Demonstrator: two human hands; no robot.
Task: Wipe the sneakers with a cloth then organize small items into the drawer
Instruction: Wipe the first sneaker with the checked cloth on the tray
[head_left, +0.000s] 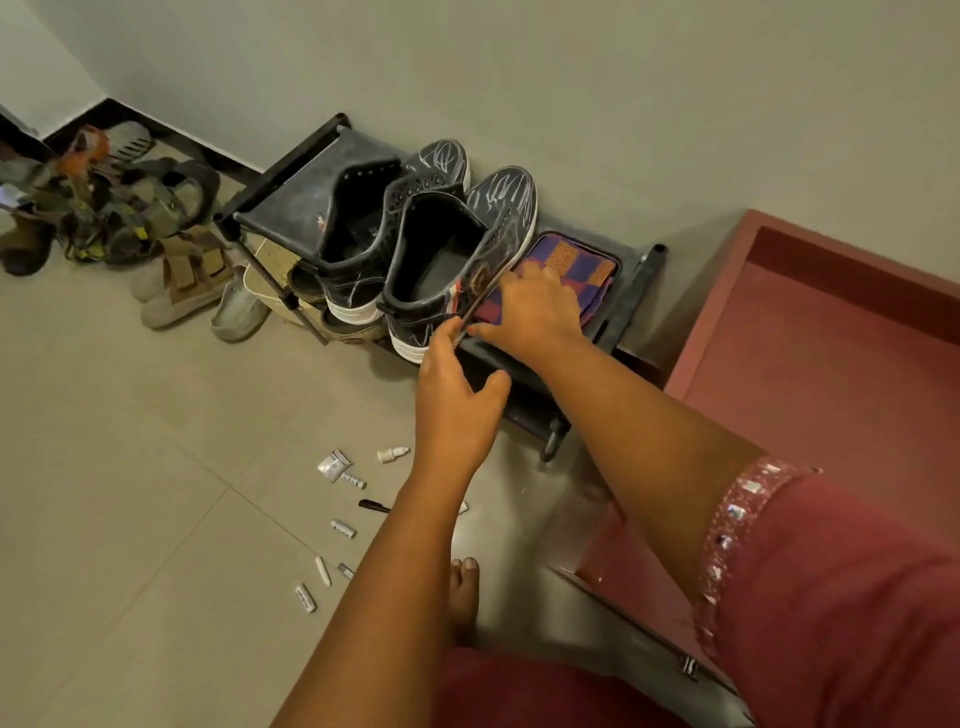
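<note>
Sneaker wiping looks barely started, drawer sorting untouched

Both hands are at the right sneaker (457, 249) on the shoe rack (291, 202): left hand (457, 395) touches its heel with loose fingers, right hand (530, 312) lies flat on the checkered cloth (576, 260) beside it, not gripping. The 2nd sneaker (363, 228) sits just left. Small items (343, 519) lie scattered on the floor, the red drawer (831, 353) stands open. A pile of sandals (130, 218) clutters the corner.

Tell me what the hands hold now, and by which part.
Both hands are at the heel side of the right-hand black sneaker. The left hand touches its heel; the right hand lies between sneaker and checked cloth. A firm grip cannot be told.
</note>
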